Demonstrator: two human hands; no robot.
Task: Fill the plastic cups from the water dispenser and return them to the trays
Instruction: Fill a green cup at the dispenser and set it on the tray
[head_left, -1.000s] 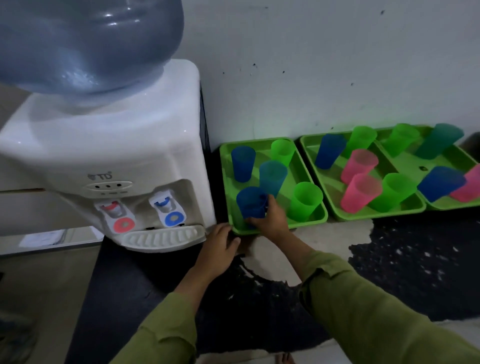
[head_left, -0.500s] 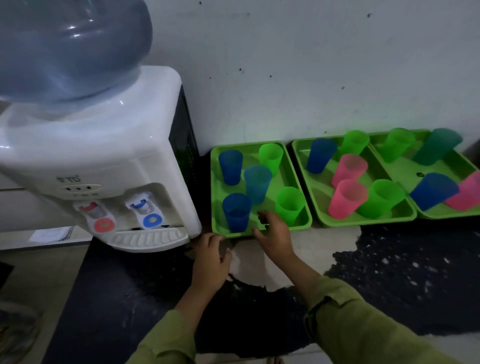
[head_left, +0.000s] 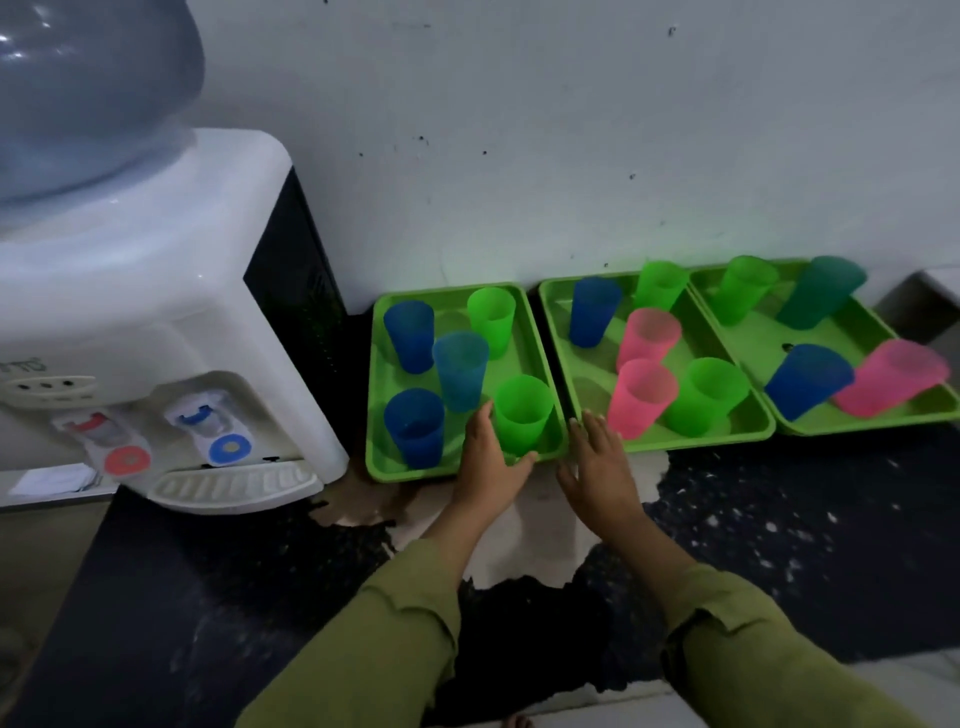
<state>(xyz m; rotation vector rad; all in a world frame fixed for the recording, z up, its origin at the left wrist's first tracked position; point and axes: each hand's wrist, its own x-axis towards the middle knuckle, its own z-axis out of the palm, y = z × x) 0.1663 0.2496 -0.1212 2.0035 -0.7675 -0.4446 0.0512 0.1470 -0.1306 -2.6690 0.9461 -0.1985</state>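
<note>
Water dispenser (head_left: 156, 312) far left, nothing under its blue tap (head_left: 230, 448). Left tray (head_left: 527, 353) holds five upright cups; can't tell fill levels. Step looks like picking the next cup. Left hand (head_left: 488, 462) is spread round the near green cup (head_left: 522, 410), fingers up its left side, thumb along the tray rim, not clamped. Right hand (head_left: 597, 462) is flat with straight fingers, holding nothing, beside the middle tray (head_left: 587, 384). Next: close the grip, lift clear of neighbours, carry to the tap.
</note>
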